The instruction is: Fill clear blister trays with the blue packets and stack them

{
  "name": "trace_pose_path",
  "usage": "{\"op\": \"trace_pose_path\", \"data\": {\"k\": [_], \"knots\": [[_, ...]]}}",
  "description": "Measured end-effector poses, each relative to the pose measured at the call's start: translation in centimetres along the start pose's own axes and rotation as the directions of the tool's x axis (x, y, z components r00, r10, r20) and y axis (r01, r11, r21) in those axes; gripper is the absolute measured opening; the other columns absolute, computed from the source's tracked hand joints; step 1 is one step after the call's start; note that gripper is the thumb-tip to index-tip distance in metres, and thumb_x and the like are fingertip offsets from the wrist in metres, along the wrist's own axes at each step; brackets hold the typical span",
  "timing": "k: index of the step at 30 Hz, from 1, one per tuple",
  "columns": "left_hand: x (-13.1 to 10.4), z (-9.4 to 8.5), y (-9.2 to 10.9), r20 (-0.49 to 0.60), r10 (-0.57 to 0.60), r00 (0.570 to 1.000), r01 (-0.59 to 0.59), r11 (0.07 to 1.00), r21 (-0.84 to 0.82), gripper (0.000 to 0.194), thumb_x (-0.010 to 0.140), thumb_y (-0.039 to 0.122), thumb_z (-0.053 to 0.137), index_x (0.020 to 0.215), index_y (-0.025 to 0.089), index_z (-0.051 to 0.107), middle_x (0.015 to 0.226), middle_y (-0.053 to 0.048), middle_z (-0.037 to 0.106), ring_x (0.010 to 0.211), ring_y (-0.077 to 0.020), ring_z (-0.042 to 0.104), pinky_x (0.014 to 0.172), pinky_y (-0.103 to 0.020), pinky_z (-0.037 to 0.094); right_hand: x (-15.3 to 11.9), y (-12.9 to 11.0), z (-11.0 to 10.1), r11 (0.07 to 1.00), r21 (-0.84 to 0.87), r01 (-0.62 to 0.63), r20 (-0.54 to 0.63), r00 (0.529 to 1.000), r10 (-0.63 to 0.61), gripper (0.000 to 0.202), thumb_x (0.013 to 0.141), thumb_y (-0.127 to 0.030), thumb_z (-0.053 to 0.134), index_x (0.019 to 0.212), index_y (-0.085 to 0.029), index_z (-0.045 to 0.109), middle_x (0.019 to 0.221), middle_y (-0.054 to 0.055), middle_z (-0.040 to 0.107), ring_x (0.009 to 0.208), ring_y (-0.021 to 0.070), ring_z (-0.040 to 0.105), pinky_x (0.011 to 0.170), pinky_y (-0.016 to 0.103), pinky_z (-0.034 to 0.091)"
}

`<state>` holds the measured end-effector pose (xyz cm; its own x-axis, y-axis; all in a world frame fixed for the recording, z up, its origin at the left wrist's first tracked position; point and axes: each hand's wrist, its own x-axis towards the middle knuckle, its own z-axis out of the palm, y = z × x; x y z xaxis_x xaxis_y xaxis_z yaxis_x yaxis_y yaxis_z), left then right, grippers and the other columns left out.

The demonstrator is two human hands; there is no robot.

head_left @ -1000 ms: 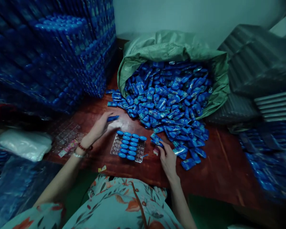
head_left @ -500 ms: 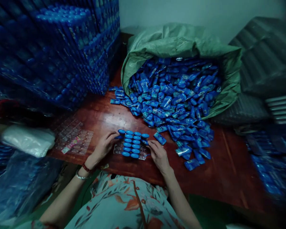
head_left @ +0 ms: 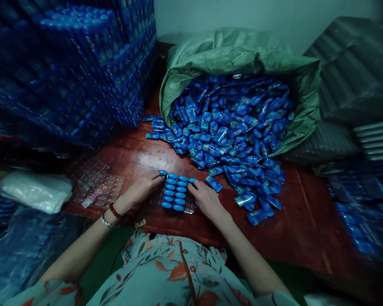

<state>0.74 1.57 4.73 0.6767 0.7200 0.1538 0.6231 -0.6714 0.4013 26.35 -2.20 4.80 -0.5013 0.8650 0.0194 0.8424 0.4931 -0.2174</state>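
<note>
A clear plastic tray point(head_left: 189, 210) lies near the table's front edge, mostly covered by small blue oval-topped containers point(head_left: 170, 187) standing in two middle columns. One more oval top sits at each outer corner of the far row. My left hand point(head_left: 147, 185) is at the tray's left side, fingertips closed around a blue container just below the far-left one. At the right side my right hand point(head_left: 206, 199) has its fingers pinched on another, beneath the far-right top. My fingers mostly hide both pieces. A loose blue container point(head_left: 213, 183) lies just beyond my right hand.
A green woven sack point(head_left: 178, 68) spills a heap of blue containers point(head_left: 221, 134) over the red-brown table point(head_left: 300, 221). Tall stacks of filled trays point(head_left: 115, 72) stand at left. Empty clear trays point(head_left: 98, 180) and a white plastic bundle point(head_left: 36, 189) lie left; grey stacked trays point(head_left: 354, 72) stand right.
Both hands have moved inward and slightly forward over the tray's outer sides, bringing the blue pieces in them against the columns. The view has shifted slightly.
</note>
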Motion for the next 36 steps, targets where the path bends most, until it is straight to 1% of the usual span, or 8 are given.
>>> {"op": "trace_pose_path", "data": {"k": [6, 10, 13, 16, 19, 24, 32, 36], "knots": [[-0.8, 1.5, -0.4, -0.066, -0.007, 0.998, 0.011, 0.998, 0.055, 0.032, 0.09, 0.009, 0.04, 0.114, 0.017, 0.058, 0.107, -0.011, 0.059, 0.095, -0.0204, 0.055, 0.081, -0.034, 0.05, -1.5, 0.2, 3.0, 0.983, 0.147, -0.11, -0.249, 0.958, 0.144, 0.034, 0.093, -0.021, 0.042, 0.122, -0.027, 0.059, 0.104, 0.01, 0.057, 0.089, 0.0198, 0.055, 0.075, 0.031, 0.047], [-1.4, 2.0, -0.5, -0.194, -0.07, 0.978, 0.091, 0.991, 0.096, 0.031, 0.091, 0.015, 0.041, 0.116, 0.021, 0.059, 0.111, -0.012, 0.056, 0.097, -0.0219, 0.052, 0.081, -0.037, 0.048, -3.2, 1.6, 4.4, 0.89, 0.311, -0.334, -0.448, 0.774, 0.447, 0.036, 0.095, -0.029, 0.038, 0.126, -0.023, 0.056, 0.108, 0.011, 0.051, 0.097, 0.0207, 0.053, 0.082, 0.033, 0.046], [0.3, 1.2, -0.3, -0.291, -0.137, 0.947, 0.134, 0.991, -0.03, 0.03, 0.093, 0.018, 0.039, 0.116, 0.021, 0.059, 0.105, -0.009, 0.056, 0.095, -0.0193, 0.053, 0.083, -0.035, 0.047, -3.9, 3.8, 4.6, 0.781, 0.259, -0.568, -0.394, 0.676, 0.622, 0.038, 0.093, -0.037, 0.04, 0.121, -0.018, 0.057, 0.106, 0.015, 0.05, 0.098, 0.0277, 0.05, 0.08, 0.042, 0.045], [4.6, 0.6, 0.1, -0.202, -0.07, 0.977, 0.054, 0.995, -0.086, 0.029, 0.095, 0.02, 0.037, 0.114, 0.019, 0.058, 0.101, -0.008, 0.058, 0.094, -0.0178, 0.054, 0.083, -0.031, 0.047, -3.8, 5.0, 4.6, 0.79, 0.173, -0.588, -0.255, 0.748, 0.613, 0.032, 0.09, -0.037, 0.046, 0.112, -0.016, 0.056, 0.101, 0.015, 0.052, 0.096, 0.03, 0.05, 0.074, 0.041, 0.046], [10.1, 1.4, 0.5, 0.078, 0.149, 0.986, -0.155, 0.985, 0.07, 0.025, 0.093, 0.021, 0.043, 0.112, 0.018, 0.058, 0.106, -0.009, 0.058, 0.094, -0.0194, 0.055, 0.081, -0.031, 0.045, -3.3, 4.5, 4.5, 0.829, 0.187, -0.527, -0.175, 0.813, 0.556, 0.027, 0.089, -0.031, 0.049, 0.111, -0.017, 0.053, 0.1, 0.012, 0.055, 0.089, 0.0259, 0.055, 0.069, 0.034, 0.046], [16.6, 4.5, 1.4, 0.252, 0.271, 0.929, -0.35, 0.865, 0.359, 0.026, 0.087, 0.007, 0.044, 0.109, 0.013, 0.057, 0.112, -0.016, 0.054, 0.092, -0.0231, 0.056, 0.07, -0.033, 0.043, -4.4, 3.2, 4.3, 0.762, 0.413, -0.499, -0.146, 0.789, 0.597, 0.022, 0.091, -0.03, 0.043, 0.1, -0.017, 0.058, 0.093, 0.01, 0.063, 0.083, 0.023, 0.062, 0.072, 0.034, 0.049], [17.0, 4.0, 1.1, 0.281, 0.326, 0.903, -0.412, 0.845, 0.341, 0.027, 0.088, 0.005, 0.039, 0.102, 0.012, 0.06, 0.111, -0.015, 0.055, 0.094, -0.0221, 0.056, 0.075, -0.034, 0.042, -8.1, 0.4, 3.1, 0.695, 0.64, -0.327, -0.168, 0.823, 0.542, 0.025, 0.089, -0.033, 0.048, 0.108, -0.021, 0.059, 0.099, 0.007, 0.069, 0.085, 0.0203, 0.067, 0.076, 0.032, 0.053], [14.7, 1.6, -0.4, 0.143, 0.274, 0.951, -0.295, 0.943, 0.157, 0.026, 0.087, 0.005, 0.043, 0.105, 0.014, 0.06, 0.112, -0.012, 0.056, 0.101, -0.0202, 0.054, 0.085, -0.031, 0.042, -6.2, -0.8, 2.9, 0.821, 0.537, -0.196, -0.258, 0.888, 0.381, 0.02, 0.092, -0.025, 0.046, 0.107, -0.022, 0.06, 0.1, 0.007, 0.067, 0.092, 0.0191, 0.063, 0.082, 0.031, 0.05]]}}
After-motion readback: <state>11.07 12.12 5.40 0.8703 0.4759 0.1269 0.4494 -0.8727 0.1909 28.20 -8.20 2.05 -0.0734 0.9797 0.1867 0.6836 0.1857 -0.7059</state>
